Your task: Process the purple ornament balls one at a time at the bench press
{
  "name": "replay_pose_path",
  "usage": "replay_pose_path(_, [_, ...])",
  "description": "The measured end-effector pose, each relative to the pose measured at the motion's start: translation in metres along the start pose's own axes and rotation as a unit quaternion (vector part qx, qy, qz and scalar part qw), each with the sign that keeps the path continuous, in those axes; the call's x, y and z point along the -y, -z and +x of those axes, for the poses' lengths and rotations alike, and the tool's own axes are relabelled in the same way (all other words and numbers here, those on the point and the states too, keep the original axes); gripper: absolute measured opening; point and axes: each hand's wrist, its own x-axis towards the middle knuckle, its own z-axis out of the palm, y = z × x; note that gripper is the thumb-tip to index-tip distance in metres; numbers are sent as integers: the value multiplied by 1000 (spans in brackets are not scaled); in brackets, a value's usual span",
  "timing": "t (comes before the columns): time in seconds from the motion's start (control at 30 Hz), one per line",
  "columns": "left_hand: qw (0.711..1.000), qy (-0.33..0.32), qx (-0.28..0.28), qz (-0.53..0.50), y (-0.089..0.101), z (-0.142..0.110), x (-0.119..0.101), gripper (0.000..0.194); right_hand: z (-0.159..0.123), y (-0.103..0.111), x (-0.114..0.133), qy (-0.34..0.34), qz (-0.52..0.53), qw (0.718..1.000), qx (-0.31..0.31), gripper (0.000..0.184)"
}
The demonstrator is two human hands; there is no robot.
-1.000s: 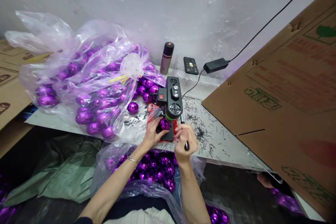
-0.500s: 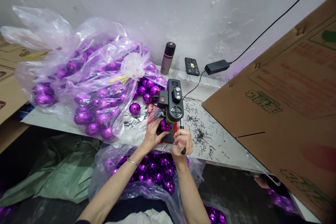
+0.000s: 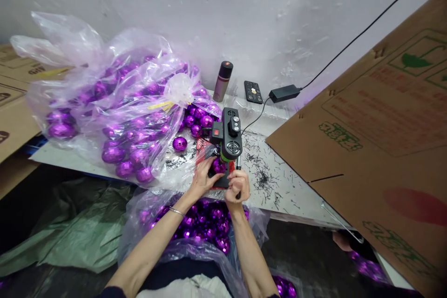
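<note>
My left hand (image 3: 204,178) grips a shiny purple faceted ball (image 3: 219,165) between thumb and fingers, beneath the head of a small black bench drill press (image 3: 232,134). The ball's top is hidden by the machine. My right hand (image 3: 238,185) is wrapped around the black-gripped lever (image 3: 238,163) on the machine's right side. Under the machine lies a red mat or base (image 3: 202,146), partly covered. One loose purple ball (image 3: 179,144) rests on the table left of the machine. In front of me, an open plastic bag (image 3: 174,247) holds many more purple balls.
A large clear bag (image 3: 139,93) full of purple balls covers the table's left. Behind stand a bottle (image 3: 223,81), a phone (image 3: 253,91) and a power adapter (image 3: 284,93) with its cord. Dark shavings (image 3: 263,179) litter the table. A cardboard box (image 3: 377,149) leans in from the right.
My right hand and the lever have shifted slightly left and toward the machine. My left hand stays on the ball. The whole view has moved a little.
</note>
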Motion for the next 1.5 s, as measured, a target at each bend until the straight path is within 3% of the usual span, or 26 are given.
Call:
replay_pose_path(0.13, [1000, 7, 10, -8, 2, 4, -1, 59, 26, 6, 21, -60, 6, 998, -10, 40])
replay_pose_path(0.23, [1000, 13, 12, -12, 7, -7, -5, 58, 53, 11, 40, -135, 16, 991, 0, 39])
replay_pose_path(0.33, [1000, 12, 15, -1, 20, -38, -13, 62, 64, 14, 46, -137, 27, 990, 14, 40])
replay_pose_path(0.47, [999, 15, 13, 47, 50, -65, -22, 91, 51, 14, 40, -99, 14, 995, 24, 40])
replay_pose_path(0.53, [996, 43, -28, 72, 67, -50, -21, 84, 44, 13, 37, -82, 7, 996, 18, 41])
replay_pose_path(0.6, [985, 94, -92, 113, 84, -18, -14, 65, 42, 12, 35, -71, 5, 997, 9, 41])
replay_pose_path(0.67, [963, 171, -126, 169, 98, 20, -2, 60, 42, 11, 35, -68, 3, 998, 9, 40])
replay_pose_path(0.77, [933, 260, -95, 230, 108, 64, 15, 55, 42, 12, 34, -63, -5, 998, 20, 39])
replay_pose_path(0.87, [932, 282, -27, 226, 107, 83, 22, 44, 39, 12, 31, -59, -4, 998, 16, 39])
replay_pose_path(0.97, [941, 290, 16, 174, 103, 83, 20, 38, 35, 12, 29, -65, 0, 998, 13, 39])
replay_pose_path(1.07, [949, 311, 23, 37, 101, 75, 15, 39, 33, 11, 28, -70, -2, 997, 11, 39])
replay_pose_path(1.17, [906, 382, -23, -181, 105, 64, 8, 49, 36, 12, 29, -65, 4, 998, 15, 39])
replay_pose_path(1.23, [873, 403, -34, -271, 108, 56, 2, 57, 40, 12, 32, -61, 12, 998, 17, 39])
replay_pose_path(1.4, [862, 373, 17, -343, 103, 39, -14, 57, 56, 11, 43, -100, 9, 995, 14, 39])
replay_pose_path(1.5, [835, 386, -3, -392, 94, 35, -22, 53, 62, 12, 47, -102, 7, 995, 14, 40])
